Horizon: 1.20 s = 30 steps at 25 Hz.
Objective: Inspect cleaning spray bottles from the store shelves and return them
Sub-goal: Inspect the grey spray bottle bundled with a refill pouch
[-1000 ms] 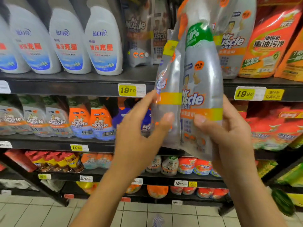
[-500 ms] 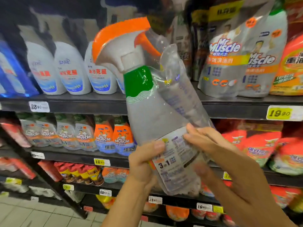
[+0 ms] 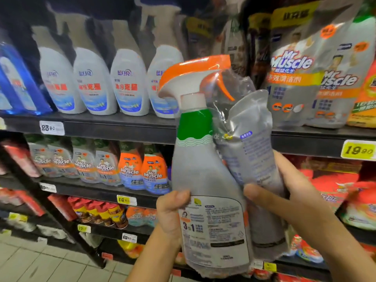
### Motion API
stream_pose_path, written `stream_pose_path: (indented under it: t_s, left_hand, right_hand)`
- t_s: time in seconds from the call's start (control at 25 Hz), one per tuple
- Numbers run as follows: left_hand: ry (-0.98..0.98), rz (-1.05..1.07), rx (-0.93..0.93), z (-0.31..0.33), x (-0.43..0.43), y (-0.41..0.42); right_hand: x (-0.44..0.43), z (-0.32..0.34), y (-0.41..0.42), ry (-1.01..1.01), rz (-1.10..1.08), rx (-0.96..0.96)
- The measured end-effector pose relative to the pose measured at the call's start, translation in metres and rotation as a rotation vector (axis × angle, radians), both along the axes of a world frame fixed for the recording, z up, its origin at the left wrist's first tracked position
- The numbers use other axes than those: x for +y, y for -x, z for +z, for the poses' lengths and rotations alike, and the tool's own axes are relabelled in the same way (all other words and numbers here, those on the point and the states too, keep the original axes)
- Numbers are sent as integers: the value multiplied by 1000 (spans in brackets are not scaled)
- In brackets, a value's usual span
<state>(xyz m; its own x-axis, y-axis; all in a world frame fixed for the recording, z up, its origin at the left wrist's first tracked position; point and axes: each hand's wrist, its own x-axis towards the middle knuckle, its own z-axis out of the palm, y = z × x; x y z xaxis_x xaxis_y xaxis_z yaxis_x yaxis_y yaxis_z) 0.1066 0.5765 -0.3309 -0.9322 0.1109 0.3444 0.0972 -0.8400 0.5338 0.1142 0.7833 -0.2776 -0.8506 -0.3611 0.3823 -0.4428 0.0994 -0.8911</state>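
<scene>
I hold a grey spray bottle [image 3: 205, 180] with a green neck band and an orange and white trigger head, upright in front of the shelves. A grey refill pouch [image 3: 254, 155] is bundled to its right side in clear wrap. The back label with small print faces me. My left hand [image 3: 173, 212] grips the bottle's lower left edge, thumb on the label. My right hand [image 3: 284, 198] curls around the pouch from the right, thumb across its front.
White spray bottles [image 3: 126, 84] line the upper shelf [image 3: 114, 127] at left, grey and orange refill pouches [image 3: 301, 78] at right. Smaller grey and orange bottles [image 3: 130, 169] fill the shelf below. Yellow price tags [image 3: 358, 150] hang on the shelf edges. Tiled floor [image 3: 40, 263] lies at lower left.
The pack was turned from its front label to its back label and lowered, bringing the trigger head into view. Both hands kept hold, shifting toward the pack's base.
</scene>
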Motion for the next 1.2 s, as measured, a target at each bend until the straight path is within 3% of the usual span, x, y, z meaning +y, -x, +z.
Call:
stream_pose_path:
  t_s: [0.16,0.24,0.4,0.6,0.76,0.96,1.12,1.2]
  left_hand:
    - [58,-246,4,-1,19,-8]
    - [255,32,-50,-1,14,-4]
    - [484,247,-77,1,19,-2]
    - [396,339,-67,-3,27,-7]
    - [431,350,-116,8,27,-12]
    - [556,166,-172,29,10,-17]
    - [688,82,-88,36,0,-28]
    - [756,89,-13,35,5,-30]
  right_hand:
    - [0,-6,-2,105,-153,2]
    - [2,-7,-5,143,-220,27]
    - [-2,-11,-11,96,-337,115]
    - [-3,-11,-16,0,-351,129]
    - [-5,-4,-18,39,-287,113]
    - [0,-3,-4,317,-228,-218]
    - [6,-1,-1,554,-253,-471]
    - [11,-1,0,578,-227,-557]
